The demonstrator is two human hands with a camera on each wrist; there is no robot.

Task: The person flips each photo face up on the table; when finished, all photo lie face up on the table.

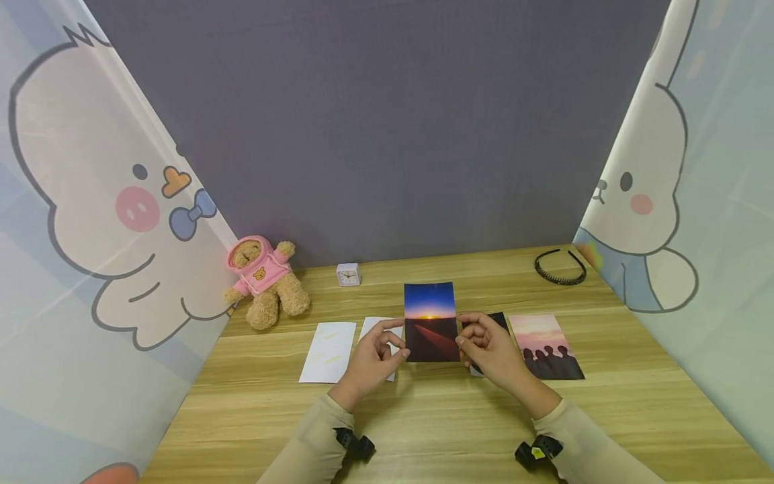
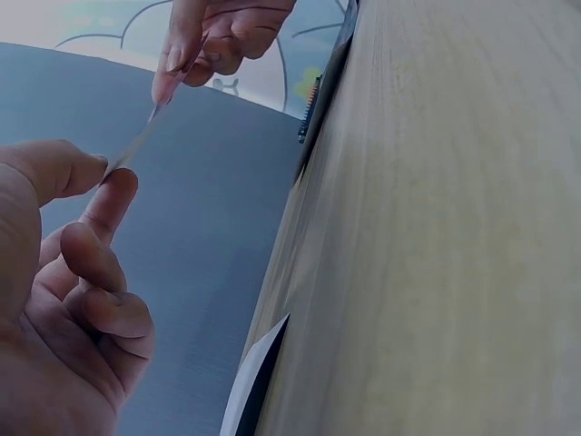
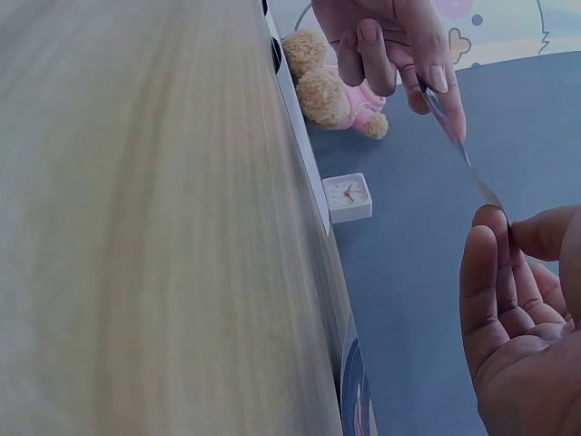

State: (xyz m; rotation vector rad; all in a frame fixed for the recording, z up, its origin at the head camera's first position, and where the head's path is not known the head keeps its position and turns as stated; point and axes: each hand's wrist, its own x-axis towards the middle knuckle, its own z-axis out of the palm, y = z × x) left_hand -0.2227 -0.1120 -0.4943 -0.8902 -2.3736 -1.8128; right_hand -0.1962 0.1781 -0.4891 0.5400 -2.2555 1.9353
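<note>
A sunset photo card (image 1: 430, 323), blue sky above a dark road, is held up over the table between both hands. My left hand (image 1: 373, 359) pinches its left edge between thumb and fingertips. On the opposite edge, my right hand (image 1: 492, 353) grips it the same way. Both wrist views show the card (image 2: 136, 145) edge-on, slightly bent. Behind the left hand lies a white card (image 1: 370, 328), partly covered by that hand. A dark card (image 1: 499, 321) is mostly hidden behind the right hand.
Farther left lies a white card with faint yellow marks (image 1: 328, 352); at right, a pink-sky photo with silhouettes (image 1: 544, 346). A teddy bear in a pink hoodie (image 1: 266, 279), a small white clock (image 1: 349, 274) and a black headband (image 1: 560, 277) stand along the back of the wooden table (image 1: 423, 430).
</note>
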